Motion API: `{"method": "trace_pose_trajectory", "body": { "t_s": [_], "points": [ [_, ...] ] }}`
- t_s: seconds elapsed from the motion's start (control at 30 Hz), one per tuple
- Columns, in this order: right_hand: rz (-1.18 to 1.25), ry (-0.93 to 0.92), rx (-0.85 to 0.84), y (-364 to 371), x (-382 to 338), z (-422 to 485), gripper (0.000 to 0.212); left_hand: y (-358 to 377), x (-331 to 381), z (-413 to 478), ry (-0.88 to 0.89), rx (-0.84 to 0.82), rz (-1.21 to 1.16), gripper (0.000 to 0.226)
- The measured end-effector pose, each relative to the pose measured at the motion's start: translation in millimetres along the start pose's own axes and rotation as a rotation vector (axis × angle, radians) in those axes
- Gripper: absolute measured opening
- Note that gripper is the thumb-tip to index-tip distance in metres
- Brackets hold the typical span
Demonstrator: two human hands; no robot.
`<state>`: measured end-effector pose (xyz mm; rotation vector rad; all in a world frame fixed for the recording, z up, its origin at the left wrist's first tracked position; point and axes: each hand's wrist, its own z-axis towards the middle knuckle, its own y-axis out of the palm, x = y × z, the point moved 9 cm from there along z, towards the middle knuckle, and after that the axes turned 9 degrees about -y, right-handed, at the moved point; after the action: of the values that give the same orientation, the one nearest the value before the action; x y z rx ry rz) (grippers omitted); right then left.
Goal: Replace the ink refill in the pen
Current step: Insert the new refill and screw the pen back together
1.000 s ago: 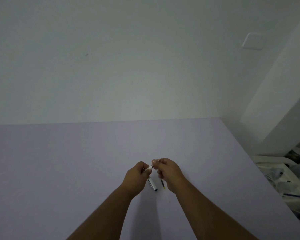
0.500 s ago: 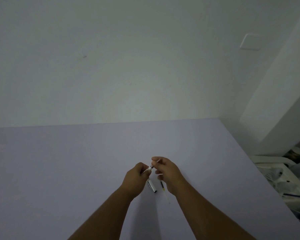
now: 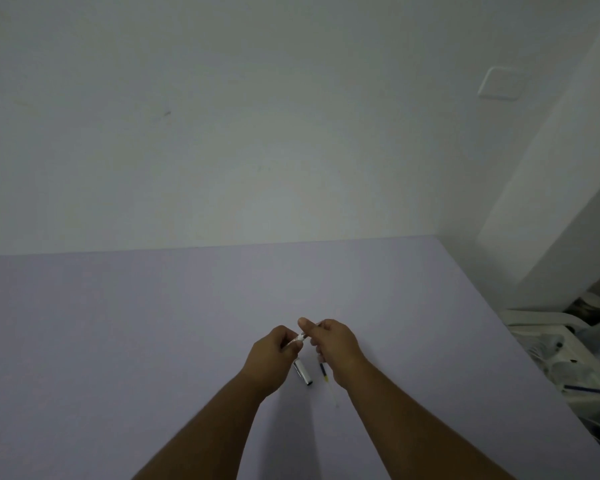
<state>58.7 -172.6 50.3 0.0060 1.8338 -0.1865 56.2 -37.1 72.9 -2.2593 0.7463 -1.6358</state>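
Observation:
Both hands meet above a pale lilac table [image 3: 153,323]. My left hand [image 3: 274,355] is shut on a white pen body [image 3: 297,338], whose tip end shows between the two hands. My right hand [image 3: 333,344] pinches the other end of the pen at its fingertips; what exactly it grips is hidden by the fingers. On the table below the hands lies a silver pen cap [image 3: 302,372]. To its right lies a thin clear ink refill [image 3: 327,381] with a dark and yellow section, partly covered by my right wrist.
A white wall rises behind the table's far edge, with a white switch plate [image 3: 502,83] at the upper right. Past the table's right edge stands a white rack [image 3: 551,341] cluttered with several items.
The hands stay together on the pen. My right hand has shifted slightly, with its thumb now raised above the pen tip. More of the refill shows on the table.

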Motion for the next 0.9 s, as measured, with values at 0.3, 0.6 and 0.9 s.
{"method": "trace_pose_trajectory", "body": {
  "t_s": [0.3,0.6,0.9],
  "points": [
    [0.03,-0.014,-0.017,0.2,0.1,-1.4,0.023,-2.9,-1.7,1.5,-0.003,0.008,0.024,0.011],
    [0.085,0.008,-0.018,0.9,2.7,-3.4,0.021,-1.4,0.6,1.6,0.013,0.009,0.028,0.011],
    [0.055,0.027,-0.007,-0.6,3.5,-5.8,0.03,1.4,2.8,0.7,0.023,0.014,0.05,0.012]
  ]
}}
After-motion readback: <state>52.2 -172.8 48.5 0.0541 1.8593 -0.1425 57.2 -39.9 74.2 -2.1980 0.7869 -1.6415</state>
